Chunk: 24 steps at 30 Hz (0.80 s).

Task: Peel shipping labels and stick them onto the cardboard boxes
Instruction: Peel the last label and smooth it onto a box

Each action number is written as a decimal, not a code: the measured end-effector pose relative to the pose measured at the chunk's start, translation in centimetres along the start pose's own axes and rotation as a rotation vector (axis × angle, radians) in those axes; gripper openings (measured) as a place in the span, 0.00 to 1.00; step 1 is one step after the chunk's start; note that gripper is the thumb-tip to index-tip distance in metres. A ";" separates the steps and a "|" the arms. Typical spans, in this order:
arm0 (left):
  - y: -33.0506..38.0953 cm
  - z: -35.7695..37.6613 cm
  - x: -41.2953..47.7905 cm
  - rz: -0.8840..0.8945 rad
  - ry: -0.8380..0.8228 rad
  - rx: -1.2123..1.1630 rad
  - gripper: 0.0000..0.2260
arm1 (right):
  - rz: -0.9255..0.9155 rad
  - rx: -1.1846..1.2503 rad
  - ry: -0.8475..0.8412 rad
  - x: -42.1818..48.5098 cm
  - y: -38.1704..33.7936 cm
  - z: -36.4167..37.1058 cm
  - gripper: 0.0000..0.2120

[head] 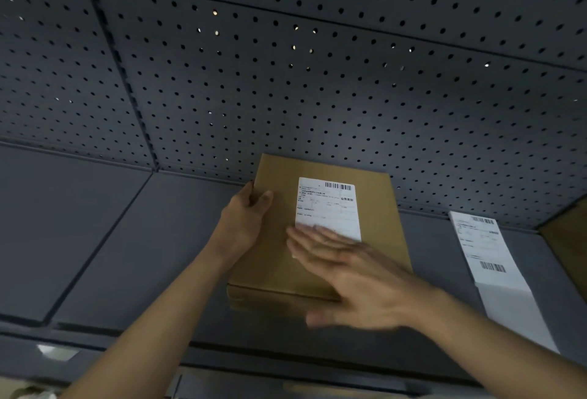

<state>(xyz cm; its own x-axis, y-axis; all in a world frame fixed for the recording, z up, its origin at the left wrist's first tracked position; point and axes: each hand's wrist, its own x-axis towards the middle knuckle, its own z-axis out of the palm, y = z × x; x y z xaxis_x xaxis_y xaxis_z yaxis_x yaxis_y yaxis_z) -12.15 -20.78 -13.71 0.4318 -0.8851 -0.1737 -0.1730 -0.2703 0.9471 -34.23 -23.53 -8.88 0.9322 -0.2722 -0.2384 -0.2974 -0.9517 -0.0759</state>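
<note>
A flat brown cardboard box [279, 258] lies on the grey table, its far end against the pegboard wall. A white shipping label [327, 208] with a barcode is on the box's top face. My left hand [246, 217] grips the box's far left edge, thumb on top. My right hand [352, 274] lies flat with straight fingers across the box top, fingertips over the label's near edge; it is motion-blurred. A strip of more white labels [489, 258] on backing paper lies on the table to the right.
A grey perforated pegboard wall [286, 64] rises behind the table [111, 239]. Part of another brown cardboard box [568, 239] shows at the right edge. A table front edge runs along the bottom.
</note>
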 end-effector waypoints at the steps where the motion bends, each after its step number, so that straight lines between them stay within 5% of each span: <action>1: 0.1 0.0 -0.1 -0.003 -0.002 -0.004 0.18 | 0.037 0.005 0.000 0.3 1.2 -0.1 0.46; 6: 0.1 0.0 -0.2 -0.009 -0.016 -0.039 0.11 | 0.257 0.025 -0.026 2.2 6.9 -1.0 0.44; 14: 0.2 0.0 -0.2 -0.017 0.001 -0.033 0.20 | 0.342 0.016 -0.014 3.8 8.9 -1.3 0.47; 24: 0.1 0.1 0.0 -0.014 0.029 -0.046 0.15 | -0.069 -0.049 -0.014 0.4 -0.9 0.0 0.53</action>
<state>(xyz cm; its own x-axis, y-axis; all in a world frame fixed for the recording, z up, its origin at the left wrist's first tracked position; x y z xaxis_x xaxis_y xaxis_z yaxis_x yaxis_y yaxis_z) -12.26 -20.90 -13.61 0.4598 -0.8696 -0.1798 -0.1262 -0.2644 0.9561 -33.58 -22.78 -8.92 0.9472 -0.2038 -0.2475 -0.2214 -0.9741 -0.0451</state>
